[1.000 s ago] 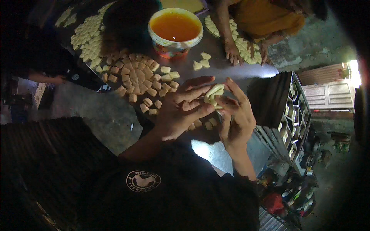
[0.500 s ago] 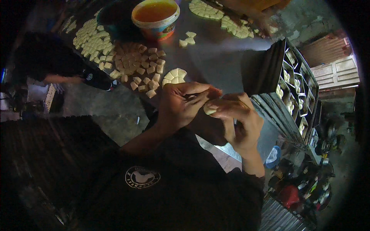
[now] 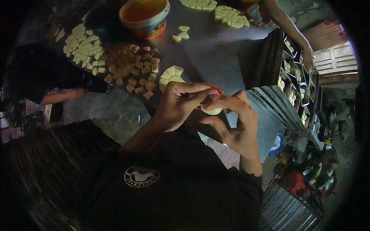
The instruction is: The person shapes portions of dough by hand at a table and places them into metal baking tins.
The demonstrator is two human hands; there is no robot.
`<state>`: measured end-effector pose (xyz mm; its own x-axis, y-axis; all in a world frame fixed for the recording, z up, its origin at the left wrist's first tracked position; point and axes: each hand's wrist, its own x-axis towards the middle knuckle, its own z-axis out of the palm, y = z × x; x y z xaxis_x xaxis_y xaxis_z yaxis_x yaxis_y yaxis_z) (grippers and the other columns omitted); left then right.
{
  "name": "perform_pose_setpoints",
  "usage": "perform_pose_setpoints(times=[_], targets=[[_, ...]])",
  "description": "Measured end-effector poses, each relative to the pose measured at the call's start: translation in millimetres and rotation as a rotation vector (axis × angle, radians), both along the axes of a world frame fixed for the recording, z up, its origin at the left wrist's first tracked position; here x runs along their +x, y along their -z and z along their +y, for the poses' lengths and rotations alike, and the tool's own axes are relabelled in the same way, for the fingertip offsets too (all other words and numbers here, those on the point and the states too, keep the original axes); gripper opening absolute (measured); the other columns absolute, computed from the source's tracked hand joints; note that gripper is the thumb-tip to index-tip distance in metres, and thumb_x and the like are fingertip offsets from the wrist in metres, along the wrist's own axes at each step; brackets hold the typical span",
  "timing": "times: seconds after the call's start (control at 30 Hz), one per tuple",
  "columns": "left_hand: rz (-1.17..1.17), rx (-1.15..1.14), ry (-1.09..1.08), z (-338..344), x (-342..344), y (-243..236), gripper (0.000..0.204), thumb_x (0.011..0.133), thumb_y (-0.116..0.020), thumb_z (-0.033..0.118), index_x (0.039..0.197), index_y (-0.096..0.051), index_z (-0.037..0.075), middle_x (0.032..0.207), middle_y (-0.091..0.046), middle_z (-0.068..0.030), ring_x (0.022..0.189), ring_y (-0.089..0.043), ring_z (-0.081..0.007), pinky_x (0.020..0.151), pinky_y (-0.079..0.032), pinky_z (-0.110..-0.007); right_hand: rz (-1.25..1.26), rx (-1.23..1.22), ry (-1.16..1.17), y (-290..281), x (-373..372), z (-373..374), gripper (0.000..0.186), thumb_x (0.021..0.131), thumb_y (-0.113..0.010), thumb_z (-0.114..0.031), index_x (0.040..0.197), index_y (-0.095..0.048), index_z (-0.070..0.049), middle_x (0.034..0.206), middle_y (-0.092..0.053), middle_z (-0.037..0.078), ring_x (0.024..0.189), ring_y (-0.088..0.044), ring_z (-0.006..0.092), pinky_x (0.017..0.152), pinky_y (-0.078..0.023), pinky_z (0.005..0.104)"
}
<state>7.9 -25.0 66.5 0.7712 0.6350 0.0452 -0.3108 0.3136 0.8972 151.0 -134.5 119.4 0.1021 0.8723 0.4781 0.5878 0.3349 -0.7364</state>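
Observation:
A small pale dough ball sits between my two hands over the near side of the metal table. My left hand is closed, its thumb and fingertips pinched together at the ball's upper edge. From the other side, my right hand curls its fingers over the top of the ball, with the thumb below it; part of the ball is covered by the fingers. Just beyond my left hand lies a scored round of dough with a portion gone. Several brown cubes are spread to its left.
A bucket of orange filling stands at the back. Cut dough pieces lie left, more dough at the far edge. Stacked tins with dough balls are at the right, where another person's hand reaches. Another person's arm shows left.
My right thumb has moved away from its fingers, and more of the dough ball shows. The other person's arm has come over to the tins. The view has shifted slightly.

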Motion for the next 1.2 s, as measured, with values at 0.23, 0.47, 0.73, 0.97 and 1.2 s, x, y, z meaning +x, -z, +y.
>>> perform_pose_setpoints(times=[0.23, 0.47, 0.73, 0.97, 1.2], targets=[[0.160, -0.381, 0.211, 21, -12, 95, 0.028, 0.097, -0.068, 0.018, 0.117, -0.070, -0.002, 0.109, -0.072, -0.0079, 0.101, -0.067, -0.0154, 0.090, -0.055, -0.030, -0.234, -0.114, 0.308, 62, -21, 22, 0.050, 0.070, -0.088, -0.023, 0.110, -0.064, -0.008, 0.095, -0.070, 0.004, 0.077, -0.057, 0.0204, 0.071, -0.044, 0.0336], [0.358, 0.401, 0.281, 45, -28, 174, 0.028, 0.092, -0.071, 0.019, 0.113, -0.067, 0.002, 0.105, -0.070, -0.0081, 0.101, -0.065, -0.0167, 0.078, -0.055, -0.030, 1.184, -0.679, 0.519, 168, -59, 16, 0.048, 0.080, -0.084, -0.005, 0.113, -0.050, -0.006, 0.094, -0.064, 0.008, 0.084, -0.064, 0.0120, 0.070, -0.053, 0.0258], [0.444, 0.343, 0.125, 101, 1, 186, 0.023, 0.097, -0.064, 0.017, 0.115, -0.066, 0.003, 0.105, -0.071, -0.0085, 0.092, -0.067, -0.0173, 0.079, -0.052, -0.030, 0.249, -0.660, 1.099, 236, -31, 8, 0.022, 0.090, -0.072, -0.013, 0.108, -0.065, -0.001, 0.093, -0.071, 0.011, 0.078, -0.070, 0.0210, 0.065, -0.055, 0.0321], [0.572, 0.262, 0.068, 138, -22, 155, 0.022, 0.099, -0.061, 0.017, 0.114, -0.066, 0.002, 0.106, -0.072, -0.0125, 0.096, -0.069, -0.0191, 0.082, -0.053, -0.029, -0.075, -0.606, 1.023, 242, -24, 19, 0.027, 0.089, -0.067, -0.002, 0.116, -0.067, -0.003, 0.106, -0.068, 0.016, 0.083, -0.068, 0.0227, 0.065, -0.055, 0.0328], [0.537, 0.470, -0.259, 132, -46, 163, 0.030, 0.098, -0.054, 0.005, 0.128, -0.057, 0.003, 0.113, -0.070, -0.0159, 0.105, -0.067, -0.0268, 0.090, -0.052, -0.036, -0.114, -0.469, 0.569, 230, -20, 134, 0.032, 0.082, -0.079, -0.014, 0.106, -0.064, -0.002, 0.096, -0.066, 0.016, 0.076, -0.066, 0.0376, 0.068, -0.054, 0.0425]])
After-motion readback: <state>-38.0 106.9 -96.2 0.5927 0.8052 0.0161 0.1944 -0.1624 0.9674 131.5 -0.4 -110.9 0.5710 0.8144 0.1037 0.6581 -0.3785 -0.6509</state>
